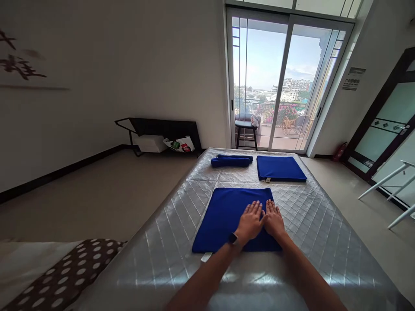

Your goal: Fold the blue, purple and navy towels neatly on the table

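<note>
We rest our bare left hand (251, 222) and bare right hand (274, 220), palms down, on a flat blue fabric square (220, 216). Beyond it, on the shiny silver quilted cover (171, 242), lie a narrow blue fabric bundle (231, 162) and a folded blue fabric rectangle (280, 167).

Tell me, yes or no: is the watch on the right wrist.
No, the dark watch is on the left wrist; the right wrist is bare.

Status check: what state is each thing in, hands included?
Near blue cloth: spread flat
Left hand: open, palm down
Right hand: open, palm down
Far-right blue cloth: lying flat
Far-left blue bundle: rolled or narrowly folded
Sliding glass door: looks shut
Dark stool: upright
Fire extinguisher: standing
Dark-framed door: can't tell
</note>
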The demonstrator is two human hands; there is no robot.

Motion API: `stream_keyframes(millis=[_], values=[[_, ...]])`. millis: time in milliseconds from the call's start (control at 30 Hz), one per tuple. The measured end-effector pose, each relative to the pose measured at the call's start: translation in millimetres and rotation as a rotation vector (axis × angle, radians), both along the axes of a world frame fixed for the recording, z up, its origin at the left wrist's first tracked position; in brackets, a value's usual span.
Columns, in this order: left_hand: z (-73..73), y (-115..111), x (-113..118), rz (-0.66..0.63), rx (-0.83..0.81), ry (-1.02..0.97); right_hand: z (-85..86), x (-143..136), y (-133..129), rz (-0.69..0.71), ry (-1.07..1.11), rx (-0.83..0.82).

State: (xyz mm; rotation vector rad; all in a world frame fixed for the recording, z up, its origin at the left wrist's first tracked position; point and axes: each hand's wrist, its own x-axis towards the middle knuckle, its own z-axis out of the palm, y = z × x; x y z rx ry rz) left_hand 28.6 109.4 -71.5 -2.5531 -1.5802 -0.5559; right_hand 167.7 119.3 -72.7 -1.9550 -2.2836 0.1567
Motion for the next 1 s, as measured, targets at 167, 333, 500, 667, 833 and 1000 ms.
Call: stream_keyframes(millis=[167,333,500,667,833,1000], values=[[-14.4,13.1,20.1,0.005,-0.035,-0.043,-4.3,2.3,3.5,0.010,-0.022,-0.013],[-19.5,16.8,-51.4,0.144,-0.128,0.012,2.0,-4.3,2.5,-0.036,0.026,-0.034],[-23.1,22.4,-136.5,0.374,-0.179,0.020,5.8,-6.7,0.7,-0.078,0.039,-0.079],[-29.0,19.4,-162.5,0.492,-0.208,-0.040,10.1,-3.6,-0.3,-0.104,-0.008,-0.137],[-30.7,20.4,-157.5,0.474,-0.229,-0.070,23.4,-0.2,25.4,-0.051,-0.059,-0.102],[-37.4,21.8,-159.8,0.458,-0.187,-0.086,30.1,-4.6,68.0,-0.002,-0.051,-0.053]])
